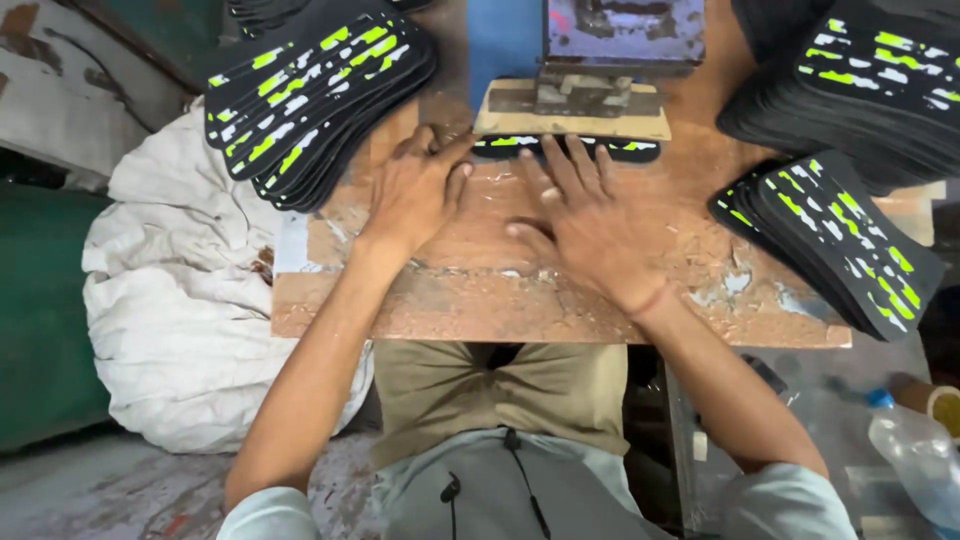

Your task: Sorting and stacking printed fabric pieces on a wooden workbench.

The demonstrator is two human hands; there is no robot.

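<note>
Left hand lies flat, fingers spread, gripping nothing, fingertips touching the black printed sole piece under the press block. Right hand likewise open, fingertips on that piece. Stacks of matching pieces sit beyond the left hand.

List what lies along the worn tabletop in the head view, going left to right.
Fanned stack of black pieces with green and white marks → left hand → right hand → smaller fanned stack of the same pieces.
</note>
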